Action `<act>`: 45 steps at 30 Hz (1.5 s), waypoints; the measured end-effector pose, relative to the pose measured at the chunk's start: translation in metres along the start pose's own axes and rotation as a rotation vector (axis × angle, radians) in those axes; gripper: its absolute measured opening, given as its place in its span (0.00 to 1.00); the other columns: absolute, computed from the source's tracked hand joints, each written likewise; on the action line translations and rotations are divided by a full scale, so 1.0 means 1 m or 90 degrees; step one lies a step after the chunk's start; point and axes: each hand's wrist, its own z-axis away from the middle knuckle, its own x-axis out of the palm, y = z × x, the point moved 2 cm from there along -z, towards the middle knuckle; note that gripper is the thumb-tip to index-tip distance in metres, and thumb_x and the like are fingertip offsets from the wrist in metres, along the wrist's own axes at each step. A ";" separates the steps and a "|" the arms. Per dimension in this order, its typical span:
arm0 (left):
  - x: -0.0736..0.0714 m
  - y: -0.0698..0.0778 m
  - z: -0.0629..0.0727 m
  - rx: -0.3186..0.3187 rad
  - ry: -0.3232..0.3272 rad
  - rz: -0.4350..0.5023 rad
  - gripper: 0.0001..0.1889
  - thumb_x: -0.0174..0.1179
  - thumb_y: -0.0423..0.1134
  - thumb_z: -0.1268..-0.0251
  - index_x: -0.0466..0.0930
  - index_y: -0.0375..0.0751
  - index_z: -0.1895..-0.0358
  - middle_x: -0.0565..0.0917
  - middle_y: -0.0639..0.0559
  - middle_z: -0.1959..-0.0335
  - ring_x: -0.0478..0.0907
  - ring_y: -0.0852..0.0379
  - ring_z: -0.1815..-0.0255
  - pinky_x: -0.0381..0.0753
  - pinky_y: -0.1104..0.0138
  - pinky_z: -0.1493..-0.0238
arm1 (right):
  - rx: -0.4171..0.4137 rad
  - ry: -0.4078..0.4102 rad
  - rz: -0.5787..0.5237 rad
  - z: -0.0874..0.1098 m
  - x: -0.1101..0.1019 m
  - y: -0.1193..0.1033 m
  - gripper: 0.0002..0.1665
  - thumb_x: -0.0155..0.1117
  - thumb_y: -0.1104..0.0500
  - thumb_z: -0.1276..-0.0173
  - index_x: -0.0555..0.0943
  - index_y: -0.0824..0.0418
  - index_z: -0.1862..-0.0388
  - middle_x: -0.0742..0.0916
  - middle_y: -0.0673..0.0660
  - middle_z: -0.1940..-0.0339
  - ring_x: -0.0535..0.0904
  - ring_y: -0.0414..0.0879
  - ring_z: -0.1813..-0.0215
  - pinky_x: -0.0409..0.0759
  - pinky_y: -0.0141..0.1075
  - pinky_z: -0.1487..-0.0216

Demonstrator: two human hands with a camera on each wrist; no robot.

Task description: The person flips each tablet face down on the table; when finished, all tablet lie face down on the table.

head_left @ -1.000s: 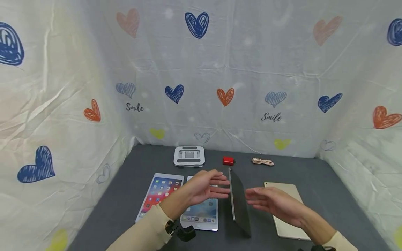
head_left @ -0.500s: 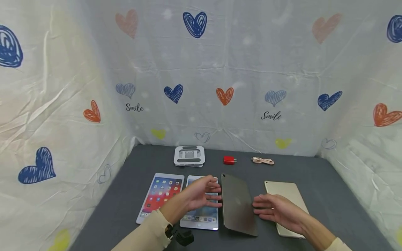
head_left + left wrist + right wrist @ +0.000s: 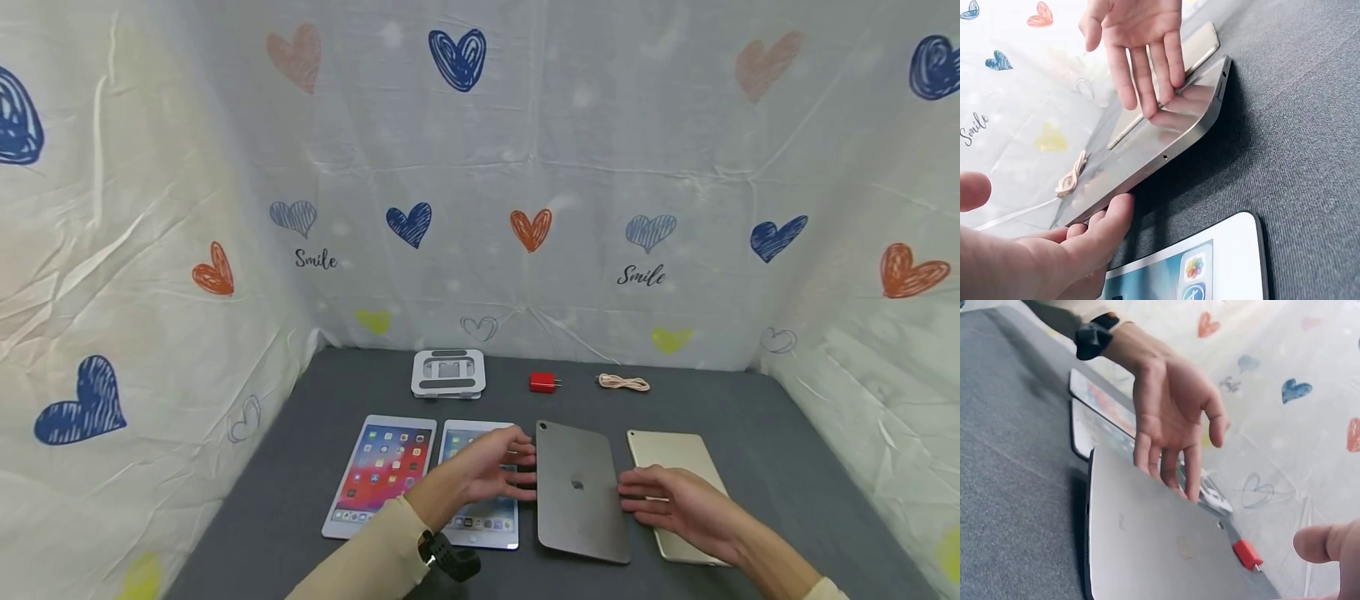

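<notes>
A dark grey tablet point(image 3: 579, 487) lies back side up between my hands, its left edge raised off the dark cloth with a shadow beneath. My left hand point(image 3: 497, 468) has its fingers extended along that raised edge; in the left wrist view the fingertips point(image 3: 1124, 205) touch its underside, thumb apart. My right hand point(image 3: 686, 508) reaches to the opposite long edge with straight fingers, palm facing inward, and partly covers a gold tablet point(image 3: 678, 457) lying back up. Under my left forearm, a white tablet point(image 3: 459, 437) with a lit screen is partly hidden.
Farther left lies another lit white tablet point(image 3: 381, 465). Along the back stand a folded white stand point(image 3: 449, 386), a red charger plug point(image 3: 542, 382) and a bundled pale cable point(image 3: 624, 382). A white curtain point(image 3: 525, 125) printed with hearts encloses the table's back and sides.
The grey tablet has turned from nearly upright on its edge to lying almost flat, back up. My right hand has moved slightly right and down with its lowering edge.
</notes>
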 end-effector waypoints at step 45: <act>-0.133 0.027 0.079 0.045 0.023 -0.116 0.32 0.62 0.41 0.17 0.68 0.22 0.23 0.81 0.29 0.27 0.86 0.39 0.31 0.87 0.52 0.31 | -0.038 -0.081 -0.058 -0.021 0.053 -0.032 0.44 0.55 0.47 0.12 0.59 0.80 0.17 0.78 0.72 0.21 0.80 0.57 0.23 0.76 0.53 0.19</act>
